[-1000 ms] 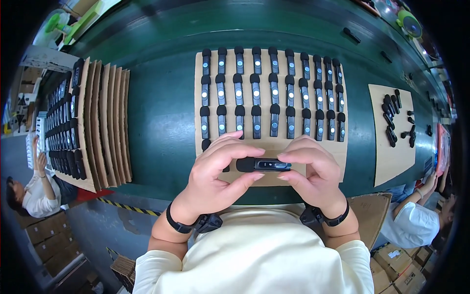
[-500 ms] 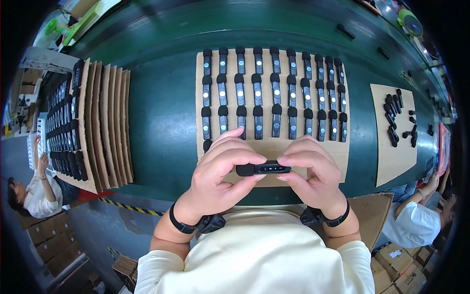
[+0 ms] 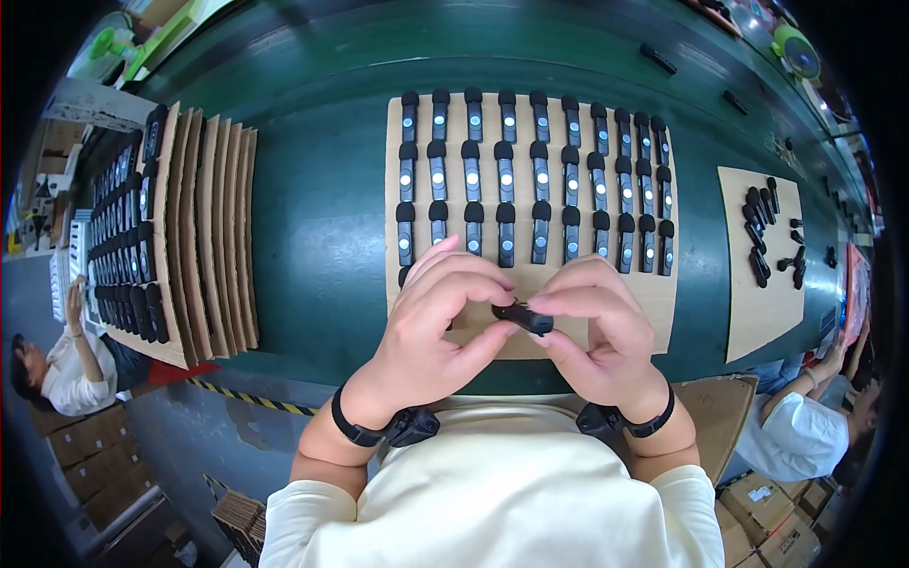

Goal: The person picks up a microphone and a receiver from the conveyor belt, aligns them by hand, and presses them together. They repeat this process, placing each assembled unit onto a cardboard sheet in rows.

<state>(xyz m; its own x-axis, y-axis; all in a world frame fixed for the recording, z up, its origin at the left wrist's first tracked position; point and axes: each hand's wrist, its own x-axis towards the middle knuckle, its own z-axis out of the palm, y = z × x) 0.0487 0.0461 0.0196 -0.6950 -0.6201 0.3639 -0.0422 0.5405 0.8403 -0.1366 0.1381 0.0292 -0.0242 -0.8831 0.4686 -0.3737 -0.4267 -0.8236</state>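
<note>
Between my two hands, just above the near part of a cardboard sheet [image 3: 665, 308], is a small black clip-on microphone [image 3: 528, 319]. My left hand [image 3: 426, 327] pinches its left end with thumb and fingertips, which hide that end. The right end is held by the thumb and fingers of my right hand [image 3: 606, 327]. Beyond my hands, three rows of similar microphones with foam tops lie on the sheet, each with a bright round spot; one is a microphone [image 3: 507, 237] in the nearest full row. Part of another shows beside my left hand.
Upright cardboard sheets [image 3: 227, 237] stand close together at the left, the outermost carrying rows of microphones. On the right, a smaller cardboard piece [image 3: 757, 327] bears loose black parts. All rest on a green table [image 3: 317, 189]. Other people sit at far left and far right.
The microphone has been turned over between my fingers: its face with small marks no longer shows, and its foam end is now hidden. My hands have hardly shifted.
</note>
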